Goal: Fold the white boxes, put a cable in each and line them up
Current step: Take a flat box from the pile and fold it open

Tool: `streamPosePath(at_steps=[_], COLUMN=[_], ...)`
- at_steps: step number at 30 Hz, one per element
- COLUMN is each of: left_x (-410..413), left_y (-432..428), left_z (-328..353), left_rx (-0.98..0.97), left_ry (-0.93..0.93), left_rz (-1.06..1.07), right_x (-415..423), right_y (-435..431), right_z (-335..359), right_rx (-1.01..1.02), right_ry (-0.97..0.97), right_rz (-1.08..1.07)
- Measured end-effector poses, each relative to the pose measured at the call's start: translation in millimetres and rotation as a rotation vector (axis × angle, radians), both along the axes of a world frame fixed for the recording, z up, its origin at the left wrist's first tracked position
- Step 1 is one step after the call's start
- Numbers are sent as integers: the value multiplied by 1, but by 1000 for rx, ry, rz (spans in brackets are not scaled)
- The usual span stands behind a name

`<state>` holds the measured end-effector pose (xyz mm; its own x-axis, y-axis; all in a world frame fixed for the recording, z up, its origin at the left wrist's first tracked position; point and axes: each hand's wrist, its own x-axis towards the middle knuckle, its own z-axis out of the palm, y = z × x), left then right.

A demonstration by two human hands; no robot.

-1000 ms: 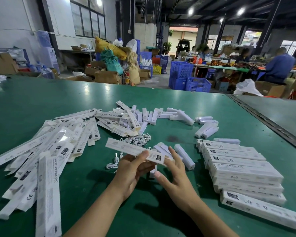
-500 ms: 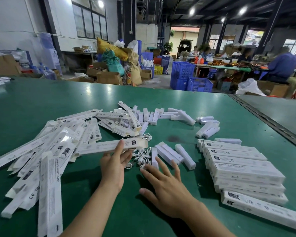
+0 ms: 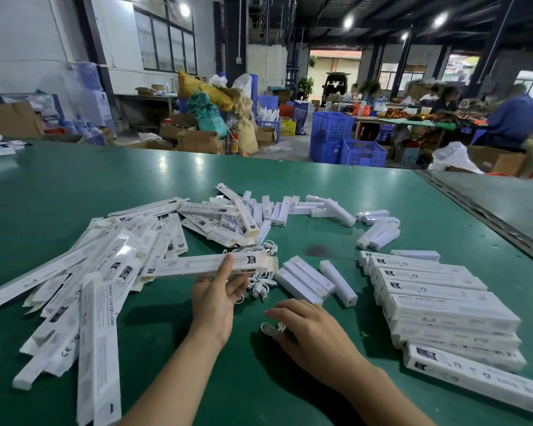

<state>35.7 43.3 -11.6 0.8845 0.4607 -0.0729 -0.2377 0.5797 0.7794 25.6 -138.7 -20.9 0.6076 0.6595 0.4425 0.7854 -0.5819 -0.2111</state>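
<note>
The left hand (image 3: 217, 302) pinches a long, slim white cardboard box (image 3: 194, 265), forefinger laid up its printed face and the other fingers (image 3: 240, 285) loosely spread behind. The box's flap end hangs over the heap of cables (image 3: 260, 282). Just nearer than that heap, the right hand (image 3: 316, 332) curls its fingers round one coiled white cable (image 3: 270, 329) on the green worktop (image 3: 197, 379). Right of the heap lies a row of folded boxes (image 3: 437, 305), contents unseen. Left of it lies a pile of flat boxes (image 3: 105, 272).

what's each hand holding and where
The left hand pinches a box near its open right end; the right hand grips a cable by its coil.
</note>
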Motion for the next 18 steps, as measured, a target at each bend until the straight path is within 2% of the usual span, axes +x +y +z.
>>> streamPosePath(at_steps=[3, 10, 14, 18], left_x=[0, 0, -1, 0], left_y=[0, -1, -1, -2], left_z=[-1, 1, 0, 0], left_rx=[0, -9, -2, -1], left_ry=[4, 4, 2, -2], left_rz=[-13, -43, -58, -78], right_x=[2, 2, 4, 8], right_y=[-4, -6, -5, -6], right_z=[2, 2, -1, -5], right_rx=[3, -157, -118, -30], right_ry=[115, 160, 252, 297], right_rz=[-30, 1, 77, 10])
